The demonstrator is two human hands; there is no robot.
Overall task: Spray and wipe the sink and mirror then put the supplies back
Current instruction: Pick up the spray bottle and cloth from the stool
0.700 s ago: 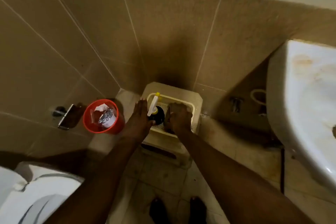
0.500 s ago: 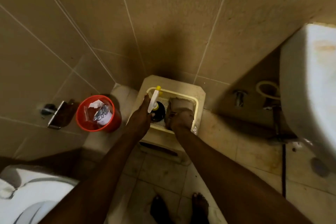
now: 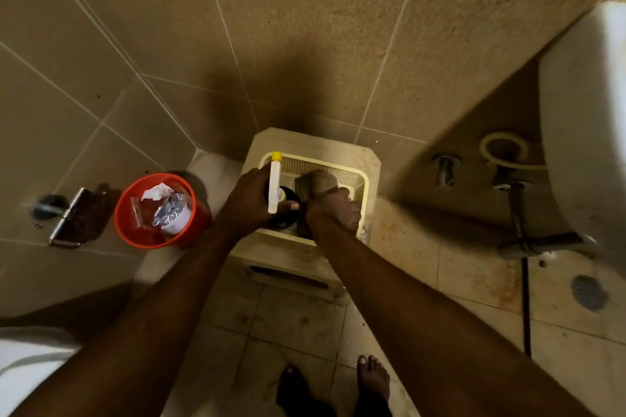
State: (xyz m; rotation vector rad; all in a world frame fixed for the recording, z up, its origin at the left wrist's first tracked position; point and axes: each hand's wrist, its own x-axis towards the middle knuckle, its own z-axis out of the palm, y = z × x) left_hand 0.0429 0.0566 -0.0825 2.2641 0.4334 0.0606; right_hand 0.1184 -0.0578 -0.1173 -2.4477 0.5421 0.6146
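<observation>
Big tan wall tiles (image 3: 305,27) are covering the walls, meeting in a corner. Stained floor tiles (image 3: 474,267) are looking wet in spots. A red bin (image 3: 200,217) full of trash is sitting on the floor near the corner. A round drain (image 3: 587,292) is lying at the right. Dim yellow light is leaving dark shadows.

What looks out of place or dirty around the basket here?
Little is askew. The floor right of the stool is stained brownish, with wet specks near the basket. The left hand grips the spray bottle; the right hand holds the cloth.
</observation>
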